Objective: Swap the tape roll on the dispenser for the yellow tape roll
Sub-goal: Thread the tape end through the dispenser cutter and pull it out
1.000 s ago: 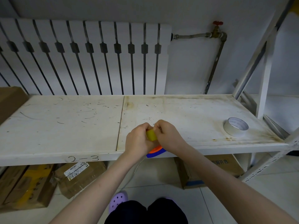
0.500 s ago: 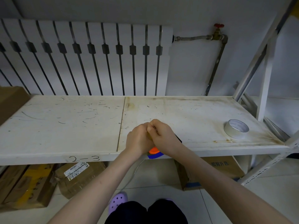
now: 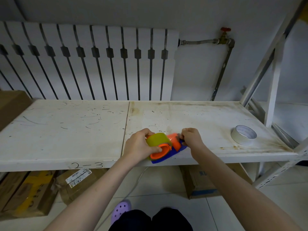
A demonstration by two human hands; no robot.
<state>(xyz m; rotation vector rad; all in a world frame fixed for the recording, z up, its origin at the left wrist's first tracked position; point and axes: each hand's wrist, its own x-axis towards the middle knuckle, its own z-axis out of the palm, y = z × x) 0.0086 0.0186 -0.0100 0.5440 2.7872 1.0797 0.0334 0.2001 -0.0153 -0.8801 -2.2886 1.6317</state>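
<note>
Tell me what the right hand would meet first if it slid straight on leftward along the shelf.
Most likely the orange and blue tape dispenser, which the right hand already pinches at one end; beyond it, the yellow tape roll.

White shelf point(image 3: 70, 130), two panels with a seam at centre, scratched and stained, front edge marked "2-3". White tape roll point(image 3: 243, 135) lies flat at 3 o'clock. Blue-and-orange dispenser point(image 3: 173, 150) sits at 6 o'clock, overhanging the front edge.
</note>
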